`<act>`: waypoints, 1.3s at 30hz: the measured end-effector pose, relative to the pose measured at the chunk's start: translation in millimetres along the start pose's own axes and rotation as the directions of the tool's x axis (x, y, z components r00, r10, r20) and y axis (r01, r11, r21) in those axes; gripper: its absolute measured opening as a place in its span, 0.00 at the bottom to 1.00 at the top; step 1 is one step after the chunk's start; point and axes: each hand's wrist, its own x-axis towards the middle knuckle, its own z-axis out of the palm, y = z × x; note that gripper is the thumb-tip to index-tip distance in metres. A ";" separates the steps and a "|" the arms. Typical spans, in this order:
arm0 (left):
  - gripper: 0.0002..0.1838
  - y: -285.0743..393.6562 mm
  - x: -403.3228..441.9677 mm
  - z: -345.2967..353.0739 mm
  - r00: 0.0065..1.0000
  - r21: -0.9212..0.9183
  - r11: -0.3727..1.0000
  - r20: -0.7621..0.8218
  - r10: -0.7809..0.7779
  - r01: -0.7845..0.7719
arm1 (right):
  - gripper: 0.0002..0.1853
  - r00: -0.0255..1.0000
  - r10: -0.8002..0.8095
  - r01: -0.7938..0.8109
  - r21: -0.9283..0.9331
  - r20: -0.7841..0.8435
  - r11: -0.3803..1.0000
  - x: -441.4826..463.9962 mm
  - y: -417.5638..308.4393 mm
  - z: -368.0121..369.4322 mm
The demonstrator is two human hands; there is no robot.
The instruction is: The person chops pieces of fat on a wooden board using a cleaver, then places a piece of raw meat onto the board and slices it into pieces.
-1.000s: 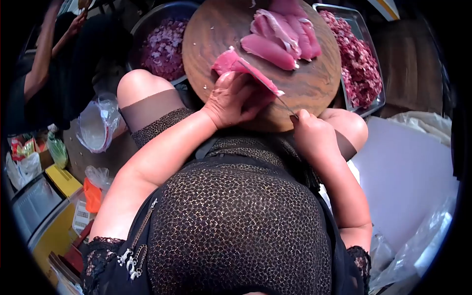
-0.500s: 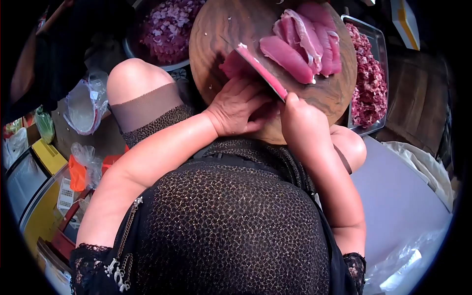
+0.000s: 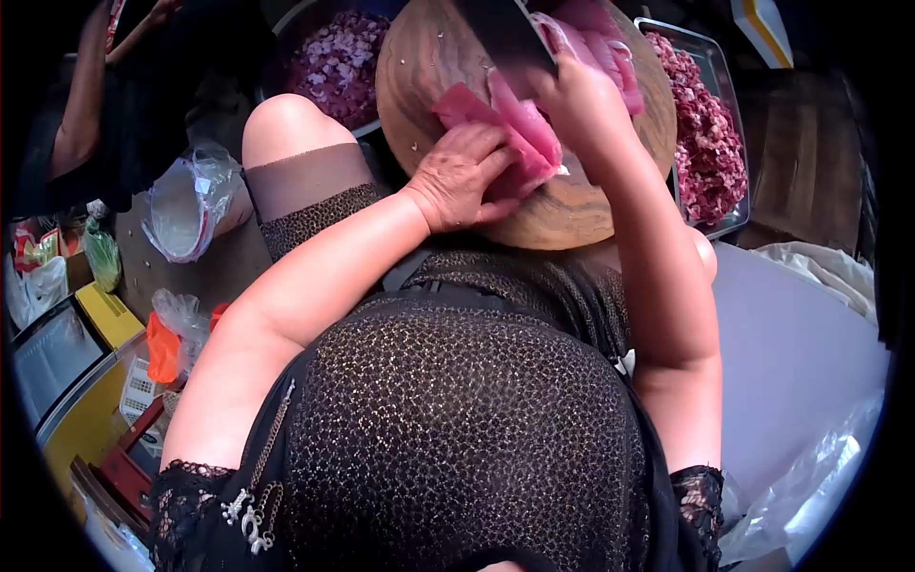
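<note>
My left hand (image 3: 462,176) rests on a pink piece of raw meat (image 3: 534,176), its fingers on the far side and the thumb on the near side. The meat lies on a round wooden chopping board (image 3: 419,71). A slice (image 3: 524,114) leans away from the piece along its right side. In my right hand (image 3: 581,95) is a cleaver (image 3: 505,38), its dark broad blade raised over the far part of the board. The fingers are wrapped round its handle, which they hide. Several meat slices (image 3: 610,52) lie behind that hand, partly covered by it.
Right of the board stands a metal tray (image 3: 739,124) of chopped meat (image 3: 701,143). A metal bowl (image 3: 367,129) with minced meat (image 3: 338,67) sits at the far left. A clear plastic bag (image 3: 186,214) is by my left knee. Another person's arm (image 3: 81,124) shows at upper left.
The cleaver has gone from the meat up and away to the far side, its blade now turned broadside. A slice has parted from the piece under my left hand. The view has shifted slightly.
</note>
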 end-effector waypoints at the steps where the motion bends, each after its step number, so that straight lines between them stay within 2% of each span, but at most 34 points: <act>1: 0.30 0.3 -1.0 -0.4 1.000 0.028 1.000 -0.003 -0.008 0.008 | 0.17 0.999 -0.018 0.020 -0.042 0.042 0.999 -22.8 4.4 -9.8; 8: 0.30 -2.3 -3.3 5.4 1.000 0.048 0.999 0.024 -0.018 0.016 | 0.14 0.992 -0.002 0.027 -0.192 0.127 0.981 -135.8 46.4 -28.8; 12: 0.31 -2.1 -1.8 8.3 1.000 0.042 0.999 0.024 -0.017 0.016 | 0.13 0.969 0.027 0.036 -0.251 0.244 0.967 -135.9 51.8 -26.1; 16: 0.33 -6.4 -3.4 12.1 0.999 0.038 0.999 0.038 0.003 -0.004 | 0.13 0.922 0.087 -0.011 -0.198 0.378 0.980 -102.1 47.8 -15.5; 19: 0.32 -6.8 0.2 11.7 0.999 0.019 1.000 0.041 0.003 -0.004 | 0.12 0.968 -0.077 0.096 -0.068 0.240 0.993 -70.4 39.2 8.0; 22: 0.31 -6.3 3.6 10.8 1.000 0.005 1.000 0.023 0.021 -0.021 | 0.15 0.973 -0.158 0.170 -0.058 0.168 0.984 -13.6 18.8 21.9; 24: 0.31 -4.0 1.6 6.4 0.999 0.028 0.999 0.015 0.034 -0.034 | 0.17 0.950 -0.291 0.301 -0.082 0.116 0.950 33.9 44.5 47.8; 26: 0.30 -5.2 3.6 6.2 0.999 0.018 0.999 0.010 0.033 -0.033 | 0.18 0.996 -0.086 0.083 -0.068 -0.035 0.994 41.6 22.3 23.8; 27: 0.30 -4.8 3.6 5.7 0.999 0.011 0.999 0.002 0.041 -0.041 | 0.18 0.984 -0.123 0.116 -0.061 -0.127 0.991 39.7 21.5 14.4; 28: 0.30 -4.6 2.6 5.7 0.999 0.011 0.999 0.003 0.046 -0.046 | 0.17 0.985 -0.115 0.104 -0.090 -0.130 0.991 30.4 15.9 -1.6; 30: 0.30 -5.7 1.7 7.1 0.999 -0.001 1.000 0.032 0.008 -0.008 | 0.17 0.990 -0.120 0.114 -0.090 -0.074 0.989 8.6 19.8 -22.7; 32: 0.29 -4.2 1.6 8.2 1.000 0.011 1.000 0.009 0.021 -0.021 | 0.17 0.958 -0.278 0.272 -0.079 -0.068 0.959 -23.2 50.4 -21.4; 34: 0.29 -2.7 0.5 7.9 1.000 0.044 0.999 0.009 -0.007 0.006 | 0.15 0.980 -0.141 0.155 -0.091 0.139 0.984 -67.0 56.0 -36.2; 36: 0.31 -5.6 1.5 9.6 0.999 0.043 0.999 0.042 -0.008 0.006 | 0.13 0.964 -0.006 0.065 -0.214 0.265 0.975 -95.3 64.2 -28.3; 38: 0.32 -6.0 -3.2 13.2 0.999 0.082 0.996 0.019 0.029 -0.030 | 0.09 0.955 0.026 0.024 -0.163 0.295 0.986 -107.6 71.8 -2.3; 39: 0.32 -6.2 -4.5 14.4 0.999 0.094 0.995 0.031 0.023 -0.026 | 0.07 0.956 -0.013 0.061 -0.157 0.294 0.986 -104.1 63.9 0.8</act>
